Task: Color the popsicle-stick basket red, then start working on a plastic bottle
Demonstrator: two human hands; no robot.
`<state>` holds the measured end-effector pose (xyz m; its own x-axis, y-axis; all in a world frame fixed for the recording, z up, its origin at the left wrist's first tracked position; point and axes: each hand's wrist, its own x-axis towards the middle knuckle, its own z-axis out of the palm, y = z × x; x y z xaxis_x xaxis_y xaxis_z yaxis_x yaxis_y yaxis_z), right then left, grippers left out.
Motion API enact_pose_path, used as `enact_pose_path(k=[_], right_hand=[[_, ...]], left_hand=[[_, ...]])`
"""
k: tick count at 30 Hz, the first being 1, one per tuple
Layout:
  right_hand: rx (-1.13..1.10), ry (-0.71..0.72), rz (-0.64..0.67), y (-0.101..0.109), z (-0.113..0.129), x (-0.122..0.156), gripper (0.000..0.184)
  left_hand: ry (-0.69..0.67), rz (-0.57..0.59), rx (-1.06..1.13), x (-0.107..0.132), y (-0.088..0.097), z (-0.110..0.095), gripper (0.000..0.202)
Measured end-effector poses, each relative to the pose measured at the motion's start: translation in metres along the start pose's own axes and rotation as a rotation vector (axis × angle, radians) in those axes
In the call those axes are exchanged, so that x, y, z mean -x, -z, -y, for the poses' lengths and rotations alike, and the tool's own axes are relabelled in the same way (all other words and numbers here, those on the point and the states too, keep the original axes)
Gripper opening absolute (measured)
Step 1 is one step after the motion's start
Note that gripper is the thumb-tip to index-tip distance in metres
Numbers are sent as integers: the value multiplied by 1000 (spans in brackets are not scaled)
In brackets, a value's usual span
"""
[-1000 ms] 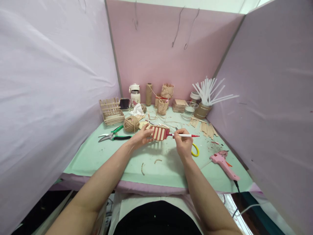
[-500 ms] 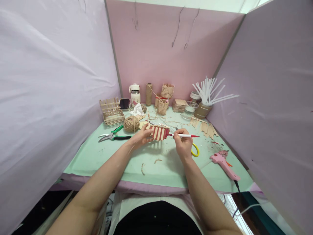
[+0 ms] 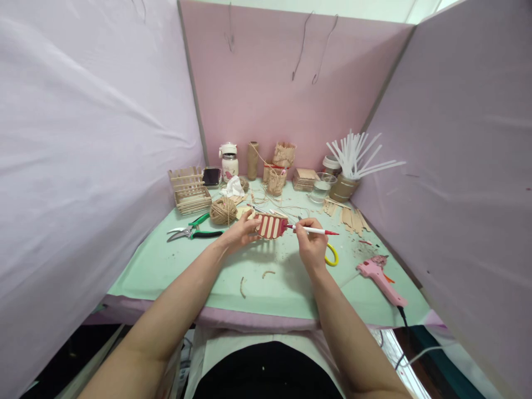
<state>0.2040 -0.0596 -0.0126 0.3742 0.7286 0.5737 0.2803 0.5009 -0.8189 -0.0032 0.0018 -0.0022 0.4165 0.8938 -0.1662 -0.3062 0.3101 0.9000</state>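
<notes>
My left hand [image 3: 243, 231] grips the left end of a small piece made of wooden sticks [image 3: 271, 226], striped dark red and bare wood, and holds it above the table. Pinched in my right hand [image 3: 311, 244] is a white marker with a red end [image 3: 318, 230]. Its red tip points left and meets the right edge of the striped piece. Beyond my left hand lies a ball of twine [image 3: 223, 211]. A yellow scissor-like loop [image 3: 332, 255] shows beside my right hand, its other part hidden.
Green-handled pruning shears [image 3: 193, 230] lie left. A pink glue gun [image 3: 382, 277] with a cord rests at right. Behind stand a wooden stick basket [image 3: 192, 199], a white-lidded bottle [image 3: 229, 163], a clear cup of water [image 3: 321, 189], and white glue sticks [image 3: 353, 158]. Loose wooden sticks [image 3: 353, 219] lie right.
Almost nothing differs. Both hands, the striped piece and the marker stay in nearly the same place, and the view shifts very slightly.
</notes>
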Motion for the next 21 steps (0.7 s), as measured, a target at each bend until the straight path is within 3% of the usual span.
enact_pose_path(k=[7, 12, 17, 21], right_hand=[[-13, 27, 84, 3, 2, 1, 16], [-161, 96, -12, -2, 2, 0, 23], [-226, -13, 21, -7, -4, -2, 24], [-278, -65, 29, -6, -5, -1, 60]], left_hand=[[0, -21, 7, -3, 3, 1, 77], [35, 8, 30, -4, 9, -3, 64], [22, -18, 120, -3, 10, -8, 55], [-2, -46, 180, -4, 9, -7, 53]])
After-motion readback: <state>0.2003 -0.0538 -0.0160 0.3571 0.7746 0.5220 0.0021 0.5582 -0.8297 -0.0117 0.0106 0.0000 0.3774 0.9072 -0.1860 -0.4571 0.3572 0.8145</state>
